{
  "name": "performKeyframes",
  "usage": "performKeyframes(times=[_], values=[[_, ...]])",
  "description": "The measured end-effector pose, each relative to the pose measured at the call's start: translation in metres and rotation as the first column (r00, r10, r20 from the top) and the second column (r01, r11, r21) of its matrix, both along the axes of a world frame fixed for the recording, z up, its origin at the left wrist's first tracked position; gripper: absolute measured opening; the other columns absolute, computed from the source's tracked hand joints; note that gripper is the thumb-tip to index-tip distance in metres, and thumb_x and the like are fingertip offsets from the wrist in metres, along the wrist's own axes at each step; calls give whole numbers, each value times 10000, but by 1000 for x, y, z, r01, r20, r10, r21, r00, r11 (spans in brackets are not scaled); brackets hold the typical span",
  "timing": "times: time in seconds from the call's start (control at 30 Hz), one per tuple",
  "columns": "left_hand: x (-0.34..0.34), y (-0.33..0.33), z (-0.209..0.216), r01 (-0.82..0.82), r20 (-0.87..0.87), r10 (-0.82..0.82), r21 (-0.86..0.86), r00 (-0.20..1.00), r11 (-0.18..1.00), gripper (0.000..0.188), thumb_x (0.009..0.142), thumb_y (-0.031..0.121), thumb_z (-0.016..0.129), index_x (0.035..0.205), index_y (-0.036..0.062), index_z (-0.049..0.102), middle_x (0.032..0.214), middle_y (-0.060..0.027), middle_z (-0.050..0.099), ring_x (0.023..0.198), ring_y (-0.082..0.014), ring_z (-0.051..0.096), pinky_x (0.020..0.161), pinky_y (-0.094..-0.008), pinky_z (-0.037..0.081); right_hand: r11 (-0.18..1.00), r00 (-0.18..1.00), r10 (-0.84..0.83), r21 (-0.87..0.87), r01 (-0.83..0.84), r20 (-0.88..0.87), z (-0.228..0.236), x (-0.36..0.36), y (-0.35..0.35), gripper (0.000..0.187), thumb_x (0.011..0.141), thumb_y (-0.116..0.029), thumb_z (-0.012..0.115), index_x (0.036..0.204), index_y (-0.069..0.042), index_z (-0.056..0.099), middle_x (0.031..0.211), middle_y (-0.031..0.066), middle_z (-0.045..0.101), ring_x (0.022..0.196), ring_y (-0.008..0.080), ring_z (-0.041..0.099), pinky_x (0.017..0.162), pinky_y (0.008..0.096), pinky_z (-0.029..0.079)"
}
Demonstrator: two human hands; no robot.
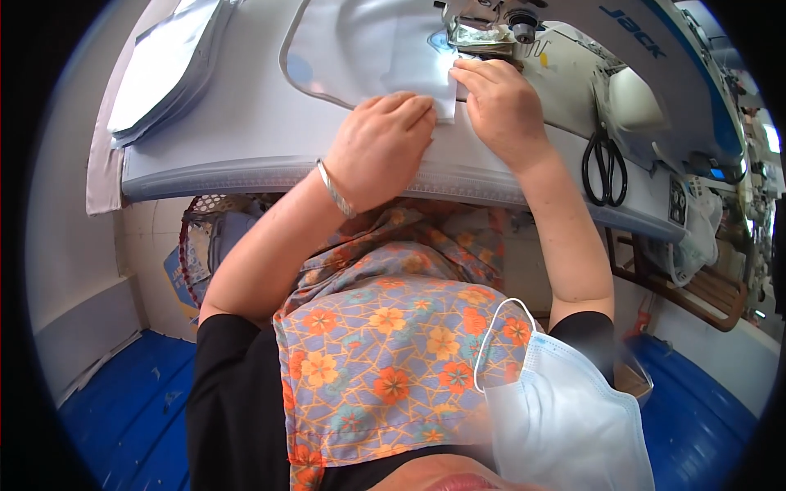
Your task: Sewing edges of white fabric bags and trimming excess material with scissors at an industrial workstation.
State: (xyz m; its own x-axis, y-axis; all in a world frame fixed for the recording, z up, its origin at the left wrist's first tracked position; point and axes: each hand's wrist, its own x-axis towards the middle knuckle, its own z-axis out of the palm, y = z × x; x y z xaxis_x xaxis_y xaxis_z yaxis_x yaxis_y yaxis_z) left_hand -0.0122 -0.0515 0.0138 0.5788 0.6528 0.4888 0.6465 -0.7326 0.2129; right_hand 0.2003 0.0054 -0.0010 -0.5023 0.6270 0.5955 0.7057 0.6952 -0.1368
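A thin white sheet of cloth [409, 61] lies on the light table of a sewing machine [696, 74], its right edge beside the lit needle area. My left hand [383, 146], fingers curled together, grips the sheet near its front corner; the fingertips are partly hidden. On the sheet's right edge, close to the needle area, my right hand [501, 106] presses with bent fingers held together. The needle itself does not show clearly.
At the far left lies a stack of white pieces [164, 74]. Black-handled scissors [606, 168] rest at the right by the table's front edge [467, 186]. A clear plastic bag [696, 237] hangs at the right end. Under the table stands a basket [196, 237].
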Motion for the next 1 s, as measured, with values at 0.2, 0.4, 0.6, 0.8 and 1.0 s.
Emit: performKeyframes(times=[0.2,0.4,0.6,0.8,1.0], values=[[-2,38,-8,46,-13,-46,31,999,998,243,863,109,646,1076,0,683,1136,-106,682,1109,-278,642,945,-412,520,1000,999,-24,14,24,27,-1,-1,-1,322,788,38,629,1078,-61,730,1136,57,730,1026,253,665,911,363,548],[-2,74,-11,28,-64,-27,28,998,999,218,865,90,600,1048,34,703,1148,-80,690,1123,-271,639,958,-413,517,995,994,-95,21,94,56,-1,-4,2,345,793,26,641,1111,-71,731,1086,47,685,1017,256,647,900,369,545],[-5,113,-13,-21,-141,21,0,990,1000,246,855,76,567,1054,36,706,1165,-75,693,1132,-270,638,970,-414,514,989,986,-148,-15,150,73,1,-10,10,345,815,18,642,1140,-66,724,1062,63,641,999,282,623,892,395,535],[-36,128,-13,-111,-59,120,131,991,985,253,917,188,604,1105,64,718,1249,-70,686,1164,-269,640,1005,-411,503,989,990,-139,-49,141,35,3,-5,5,274,848,13,628,1104,-46,707,1068,97,647,1012,321,624,896,421,515],[-251,106,18,-545,84,539,167,838,821,465,850,159,743,1259,-16,606,1178,-229,637,1097,-367,613,975,-408,503,988,996,-87,-125,90,30,15,-5,-4,251,875,12,611,1110,-21,696,1108,108,659,1030,312,630,907,410,509]])
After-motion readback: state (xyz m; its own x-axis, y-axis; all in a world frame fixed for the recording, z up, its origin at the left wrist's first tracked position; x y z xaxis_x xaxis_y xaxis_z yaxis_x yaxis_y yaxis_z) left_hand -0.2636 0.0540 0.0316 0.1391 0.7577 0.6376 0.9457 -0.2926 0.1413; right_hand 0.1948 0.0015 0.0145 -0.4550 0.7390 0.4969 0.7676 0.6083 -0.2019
